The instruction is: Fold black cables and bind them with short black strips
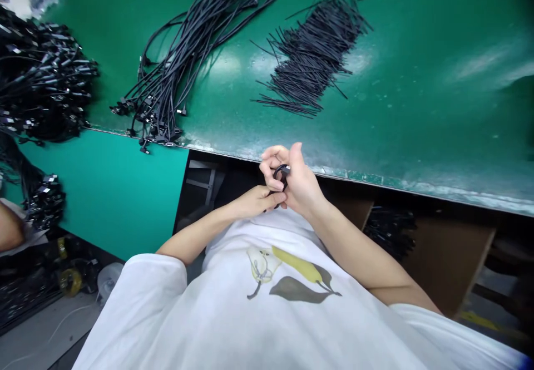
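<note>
Black cable (284, 177), bent into a small loop with a light-tipped end, sits at the centre of the frame between the wearer's two bare hands, just in front of the table edge.

Largest of all, a glossy green tabletop (425, 103) spans the upper frame. Below it, the wearer's white shirt (187, 325), printed with pears, fills the lower middle. A brighter green panel (125, 186) lies at left, under the table edge. On the tabletop, a thick heap of black cables (41, 80) with metallic plugs crowds the upper left; a bundle of long cables (200, 36) slants down from the top centre, its plugs near the edge; right of it lies a pile of short black strips (317, 53). At the far left edge, part of another person's arm (8, 228) shows.

The right hand (297, 178) is turned palm up, thumb raised away, fingers curled about the loop; whether they clamp it or merely cradle it cannot be told. The left hand (261, 198) pinches the cable's lower part between thumb and fingers.

The step in hand appears to be winding or securing this loop. The next move probably calls for a steady left pinch, so the coil does not spring open.
</note>
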A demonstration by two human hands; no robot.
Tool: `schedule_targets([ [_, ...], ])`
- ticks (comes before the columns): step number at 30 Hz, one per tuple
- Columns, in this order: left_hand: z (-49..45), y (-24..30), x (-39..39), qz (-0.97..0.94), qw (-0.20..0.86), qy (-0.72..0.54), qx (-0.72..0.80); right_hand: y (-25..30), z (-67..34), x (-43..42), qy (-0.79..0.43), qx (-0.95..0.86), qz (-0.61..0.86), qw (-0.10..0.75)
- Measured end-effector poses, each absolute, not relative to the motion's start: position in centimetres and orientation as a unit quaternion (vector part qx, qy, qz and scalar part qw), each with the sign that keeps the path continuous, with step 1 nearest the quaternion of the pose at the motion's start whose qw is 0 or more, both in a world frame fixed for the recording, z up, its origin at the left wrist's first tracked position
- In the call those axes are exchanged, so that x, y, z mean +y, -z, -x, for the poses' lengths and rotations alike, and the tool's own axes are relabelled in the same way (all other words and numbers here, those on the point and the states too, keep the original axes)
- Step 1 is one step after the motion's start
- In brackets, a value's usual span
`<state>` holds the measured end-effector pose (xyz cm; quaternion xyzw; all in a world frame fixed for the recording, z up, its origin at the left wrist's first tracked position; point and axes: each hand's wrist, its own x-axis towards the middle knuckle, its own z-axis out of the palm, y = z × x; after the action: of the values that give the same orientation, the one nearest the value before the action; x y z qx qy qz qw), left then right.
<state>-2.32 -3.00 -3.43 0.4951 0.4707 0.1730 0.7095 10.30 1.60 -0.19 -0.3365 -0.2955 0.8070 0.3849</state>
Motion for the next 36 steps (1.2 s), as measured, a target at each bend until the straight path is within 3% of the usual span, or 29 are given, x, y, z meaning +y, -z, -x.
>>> schedule_targets([
  [10,2.0,2.9,-3.2,-0.401,0.740,-0.288,0.457,-1.2,-10.6,3.6,-0.829,-0.273,0.341,0.350],
  [15,2.4,3.5,-2.7,-0.354,0.754,-0.330,0.444,-0.8,-10.7,3.5,-0.817,-0.272,0.332,0.385],
  [20,1.6,2.5,-2.0,-0.235,0.842,-0.297,0.385,-0.7,-11.0,4.1,-0.831,-0.263,0.314,0.376],
  [25,0.4,1.3,-1.8,-0.163,0.844,-0.289,0.421,0.0,-11.7,5.6,-0.866,-0.211,0.299,0.340],
  [32,0.0,1.0,-0.8,-0.182,0.823,-0.306,0.442,-0.4,-12.0,6.0,-0.833,-0.250,0.317,0.379],
  [36,-0.6,1.5,0.1,-0.192,0.822,-0.300,0.445,-0.3,-11.8,5.9,-0.758,-0.287,0.382,0.444],
])
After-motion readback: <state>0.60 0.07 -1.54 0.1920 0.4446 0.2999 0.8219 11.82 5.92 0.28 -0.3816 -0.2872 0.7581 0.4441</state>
